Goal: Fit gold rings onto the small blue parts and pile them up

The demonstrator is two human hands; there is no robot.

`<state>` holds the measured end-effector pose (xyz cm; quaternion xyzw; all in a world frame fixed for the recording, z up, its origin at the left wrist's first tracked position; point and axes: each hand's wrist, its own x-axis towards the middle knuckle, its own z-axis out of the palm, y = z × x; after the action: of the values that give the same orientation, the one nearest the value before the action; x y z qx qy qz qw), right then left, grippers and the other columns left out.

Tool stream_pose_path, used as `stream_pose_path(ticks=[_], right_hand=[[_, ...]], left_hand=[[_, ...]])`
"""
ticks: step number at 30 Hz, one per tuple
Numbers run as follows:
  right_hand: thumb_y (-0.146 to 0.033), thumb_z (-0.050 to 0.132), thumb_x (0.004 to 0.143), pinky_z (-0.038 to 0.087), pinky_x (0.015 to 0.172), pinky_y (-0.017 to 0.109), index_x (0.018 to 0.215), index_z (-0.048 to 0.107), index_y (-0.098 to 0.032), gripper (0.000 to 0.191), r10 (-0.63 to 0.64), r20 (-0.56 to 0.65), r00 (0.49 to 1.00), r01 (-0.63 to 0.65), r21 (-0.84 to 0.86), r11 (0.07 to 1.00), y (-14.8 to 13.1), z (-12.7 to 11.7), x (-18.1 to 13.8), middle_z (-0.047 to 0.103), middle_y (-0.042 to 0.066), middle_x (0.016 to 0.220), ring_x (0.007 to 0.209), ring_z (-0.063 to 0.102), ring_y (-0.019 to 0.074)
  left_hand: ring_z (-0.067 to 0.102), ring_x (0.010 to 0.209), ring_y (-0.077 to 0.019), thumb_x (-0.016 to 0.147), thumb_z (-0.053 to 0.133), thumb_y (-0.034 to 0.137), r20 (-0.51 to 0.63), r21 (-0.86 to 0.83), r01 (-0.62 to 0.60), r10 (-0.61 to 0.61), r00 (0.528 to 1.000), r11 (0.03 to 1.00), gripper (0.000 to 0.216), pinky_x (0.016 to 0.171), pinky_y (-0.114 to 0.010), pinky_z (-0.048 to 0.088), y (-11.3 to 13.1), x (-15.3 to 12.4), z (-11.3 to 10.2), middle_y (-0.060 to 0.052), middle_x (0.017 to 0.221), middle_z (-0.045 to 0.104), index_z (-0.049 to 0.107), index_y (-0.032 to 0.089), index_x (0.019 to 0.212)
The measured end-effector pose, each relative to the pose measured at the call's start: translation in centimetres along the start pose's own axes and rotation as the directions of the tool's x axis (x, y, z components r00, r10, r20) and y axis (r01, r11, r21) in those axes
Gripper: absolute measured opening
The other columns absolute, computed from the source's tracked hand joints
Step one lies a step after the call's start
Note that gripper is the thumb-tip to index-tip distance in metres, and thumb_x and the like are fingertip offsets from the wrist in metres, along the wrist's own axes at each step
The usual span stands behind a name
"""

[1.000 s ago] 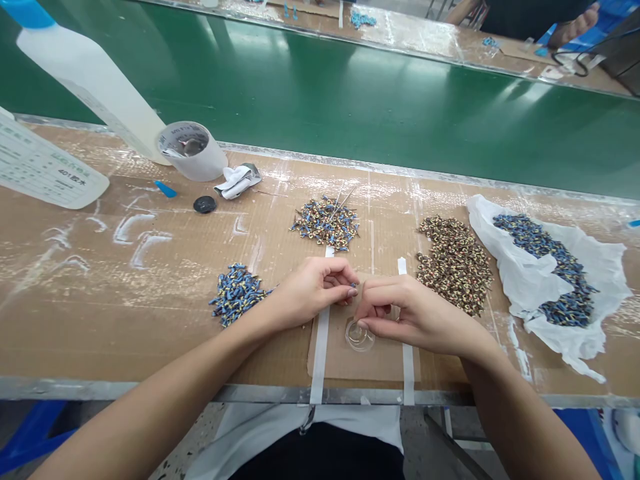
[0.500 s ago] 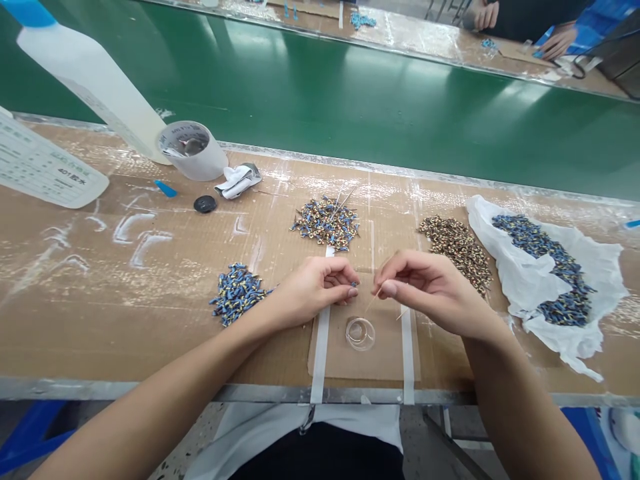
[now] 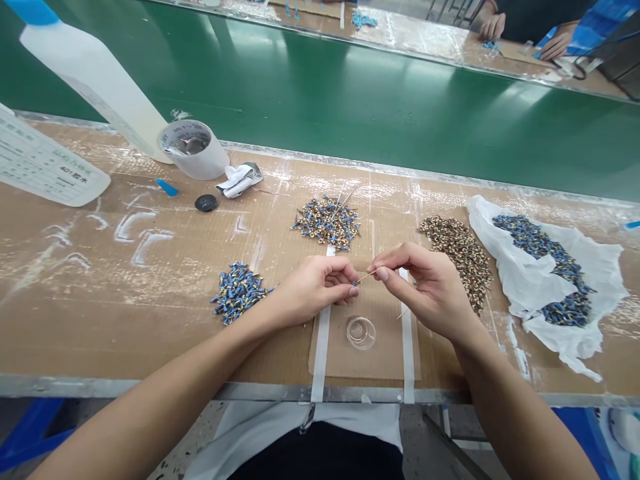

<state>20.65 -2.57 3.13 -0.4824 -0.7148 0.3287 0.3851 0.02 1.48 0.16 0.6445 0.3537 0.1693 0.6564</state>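
My left hand (image 3: 327, 283) pinches a small blue part (image 3: 355, 283) between thumb and fingers. Between the fingertips of my right hand (image 3: 417, 280) is a thin wooden toothpick (image 3: 367, 275), its tip at the blue part. Below both hands a small clear round cup (image 3: 361, 333) stands on a cardboard pad (image 3: 360, 365). Beyond the hands lies a pile of blue and gold parts (image 3: 326, 222) with thin sticks across it. A heap of blue and yellow pieces (image 3: 239, 292) sits left of my left forearm, and a heap of brass-coloured pieces (image 3: 457, 252) right of my right hand.
At right, white paper (image 3: 595, 253) holds more blue pieces (image 3: 550, 267). Two plastic bottles (image 3: 95, 83), a tape roll (image 3: 197, 157), a crumpled wrapper (image 3: 240, 180), a black cap (image 3: 205, 203) and a blue tip (image 3: 167, 187) occupy the left. Across the green strip (image 3: 325, 100), another person's hands work.
My right hand has raised the toothpick from above the cup and swung its tip left to the blue part. My left hand stays nearly still.
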Motion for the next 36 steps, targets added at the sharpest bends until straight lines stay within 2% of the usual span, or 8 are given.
stream_pose_path(ticks=[10,26,36], right_hand=[[-0.018,0.061,0.089,0.049,0.070,0.029,0.082,0.061,-0.018,0.006,-0.020,0.031,0.999,0.022,-0.059,0.998,-0.19,0.16,0.02,0.071,0.004,0.084,0.076,0.065,0.0159],[-0.019,0.060,0.089,0.049,0.069,0.029,0.082,0.060,-0.019,0.007,-0.038,0.042,0.998,0.042,-0.094,0.995,-0.17,0.17,0.06,0.071,0.004,0.083,0.074,0.065,0.0155],[-0.019,0.060,0.090,0.050,0.071,0.029,0.083,0.060,-0.020,0.006,-0.062,0.043,0.997,0.065,-0.080,0.995,-0.05,0.46,0.03,0.071,0.004,0.084,0.077,0.066,0.0164]], left_hand=[[0.065,0.078,-0.0156,0.087,0.062,0.024,0.013,0.006,-0.008,0.008,1.000,1.000,0.013,0.076,-0.030,0.052,-0.24,0.03,-0.01,-0.006,0.086,0.069,0.063,0.013,0.094],[0.065,0.076,-0.0153,0.086,0.063,0.026,0.003,0.013,-0.006,0.006,1.000,1.000,0.016,0.074,-0.030,0.052,-0.36,-0.01,0.00,-0.006,0.085,0.069,0.064,0.013,0.096],[0.060,0.070,-0.0132,0.086,0.062,0.022,-0.006,0.042,-0.016,0.016,1.000,0.999,0.011,0.068,-0.026,0.048,0.07,-0.01,-0.01,-0.004,0.078,0.067,0.064,0.013,0.091]])
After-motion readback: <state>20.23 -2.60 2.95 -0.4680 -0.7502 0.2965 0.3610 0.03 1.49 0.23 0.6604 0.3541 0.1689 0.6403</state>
